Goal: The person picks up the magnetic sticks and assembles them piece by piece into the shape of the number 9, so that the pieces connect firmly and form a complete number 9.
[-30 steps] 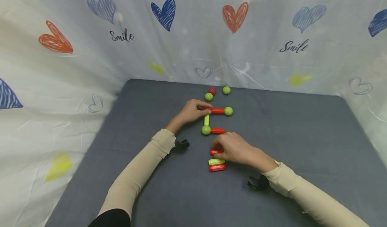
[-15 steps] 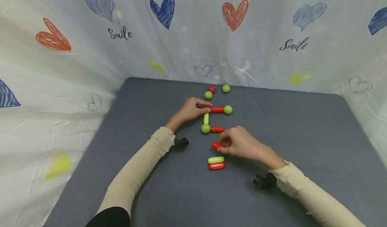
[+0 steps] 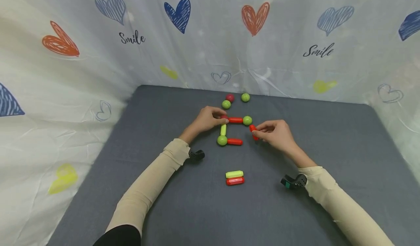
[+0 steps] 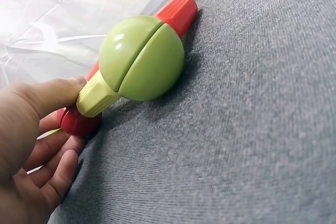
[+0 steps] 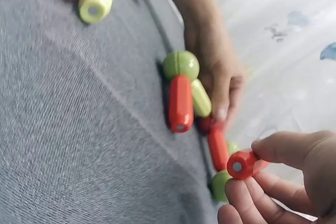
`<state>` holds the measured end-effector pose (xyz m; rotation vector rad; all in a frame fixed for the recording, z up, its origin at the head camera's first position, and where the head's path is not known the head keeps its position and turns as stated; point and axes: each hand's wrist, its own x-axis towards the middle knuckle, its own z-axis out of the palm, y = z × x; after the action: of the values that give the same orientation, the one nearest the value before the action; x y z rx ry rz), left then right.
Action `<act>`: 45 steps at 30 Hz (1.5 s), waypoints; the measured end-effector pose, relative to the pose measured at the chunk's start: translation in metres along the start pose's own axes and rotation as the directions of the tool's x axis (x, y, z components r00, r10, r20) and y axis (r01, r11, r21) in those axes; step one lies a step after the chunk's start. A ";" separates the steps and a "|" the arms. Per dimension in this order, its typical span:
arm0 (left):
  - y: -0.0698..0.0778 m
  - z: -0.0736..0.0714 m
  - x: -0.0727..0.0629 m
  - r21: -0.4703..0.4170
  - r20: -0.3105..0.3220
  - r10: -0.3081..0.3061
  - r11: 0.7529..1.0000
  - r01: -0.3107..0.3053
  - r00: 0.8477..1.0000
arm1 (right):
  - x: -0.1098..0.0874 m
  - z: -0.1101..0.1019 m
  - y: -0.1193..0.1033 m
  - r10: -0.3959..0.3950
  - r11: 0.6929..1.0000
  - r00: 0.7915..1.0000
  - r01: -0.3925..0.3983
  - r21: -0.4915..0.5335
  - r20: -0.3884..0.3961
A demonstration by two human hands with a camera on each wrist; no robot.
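Note:
My left hand (image 3: 207, 119) grips a dark red ball (image 4: 81, 123) at the far left corner of a ball-and-rod shape on the cloth. From that ball a red rod (image 3: 235, 120) runs right to a green ball (image 3: 247, 120). A yellow-green rod (image 3: 223, 130) runs nearer to a second green ball (image 4: 142, 59), which bears another red rod (image 3: 234, 141) pointing right. My right hand (image 3: 279, 135) pinches a loose red rod (image 5: 243, 165) between thumb and fingers, just nearer than the far right green ball. A grey metal disc shows in its end. Whether rod and ball touch I cannot tell.
A yellow-green rod (image 3: 234, 174) and a red rod (image 3: 235, 181) lie side by side nearer me. Beyond the shape are a red ball (image 3: 230, 98) and two green balls, one (image 3: 226, 104) beside it and one (image 3: 245, 97) farther right. A printed curtain (image 3: 210, 49) hangs behind the table.
My right hand has picked up the red rod from beside the other loose rods, carried it away from me and to the right, and turned it. My left hand has stayed at the red ball.

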<state>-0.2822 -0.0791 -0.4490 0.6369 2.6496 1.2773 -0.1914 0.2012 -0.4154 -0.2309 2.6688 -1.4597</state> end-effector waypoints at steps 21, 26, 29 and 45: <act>-0.006 0.000 0.000 -0.026 -0.010 -0.006 1.000 0.006 1.000 | 0.025 0.021 0.015 0.141 0.990 0.989 -0.142 -0.026 -0.044; -0.005 -0.001 0.001 -0.028 -0.003 -0.004 1.000 0.004 1.000 | 0.027 0.022 0.014 0.143 0.989 0.989 -0.144 -0.022 -0.042; -0.006 -0.001 0.000 -0.033 -0.007 -0.005 0.999 0.005 1.000 | 0.028 0.023 0.013 0.145 0.989 0.989 -0.146 -0.017 -0.039; -0.004 -0.001 -0.006 -0.055 -0.031 -0.020 0.998 0.018 0.999 | 0.035 0.024 0.012 0.203 0.978 0.979 -0.203 0.045 -0.002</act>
<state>-0.2786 -0.0842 -0.4515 0.5876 2.6288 1.3606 -0.2228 0.1815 -0.4390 0.0489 2.5720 -1.4559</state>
